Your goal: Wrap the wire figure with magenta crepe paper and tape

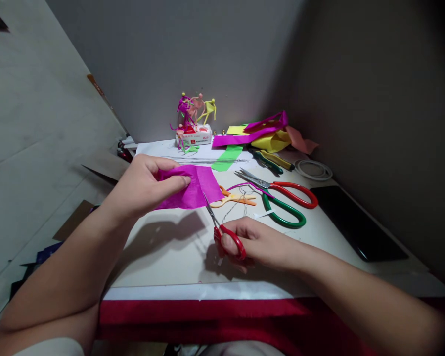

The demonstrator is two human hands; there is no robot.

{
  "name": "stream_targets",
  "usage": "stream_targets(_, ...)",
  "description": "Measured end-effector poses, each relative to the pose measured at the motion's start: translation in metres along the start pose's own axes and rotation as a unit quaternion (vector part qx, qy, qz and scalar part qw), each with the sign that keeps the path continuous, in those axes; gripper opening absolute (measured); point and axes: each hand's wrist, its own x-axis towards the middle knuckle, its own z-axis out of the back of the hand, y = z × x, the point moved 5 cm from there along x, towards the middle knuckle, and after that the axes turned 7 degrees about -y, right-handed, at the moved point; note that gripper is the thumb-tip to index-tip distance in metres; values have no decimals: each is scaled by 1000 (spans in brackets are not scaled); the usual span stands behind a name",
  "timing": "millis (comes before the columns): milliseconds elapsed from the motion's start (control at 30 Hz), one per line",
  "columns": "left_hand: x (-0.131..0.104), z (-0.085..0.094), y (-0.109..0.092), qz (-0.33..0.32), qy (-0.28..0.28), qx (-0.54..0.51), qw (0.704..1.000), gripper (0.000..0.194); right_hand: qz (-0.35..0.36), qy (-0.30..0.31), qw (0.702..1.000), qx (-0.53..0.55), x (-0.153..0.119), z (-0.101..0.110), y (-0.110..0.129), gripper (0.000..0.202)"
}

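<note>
Between the thumb and fingers of my left hand (152, 185) is a piece of magenta paper (203, 185), raised above the table. My right hand (250, 242) grips small red-handled scissors (230, 242), thumb and fingers in the loops. Their tips point up and touch or nearly touch the paper's lower right edge; whether the blades are on it I cannot tell. Just behind them lie an orange wire figure or clip (232, 199) and twisted thin wire (244, 195). Larger scissors (282, 193) with one red and one green handle rest further right.
Small colourful paper figures (195, 109) stand on and around a white-and-red box (198, 136) at the back. Paper strips (265, 133) lie beside pliers (269, 162), a coiled white cable (313, 170) and a black phone (356, 222). Straight wires (207, 160) lie behind the magenta paper.
</note>
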Motion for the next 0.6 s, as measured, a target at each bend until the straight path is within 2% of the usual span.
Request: stream_targets(600,1,-1,2,-22,-5,-57,998,11,0,-12,1000,18,0,2,0,42)
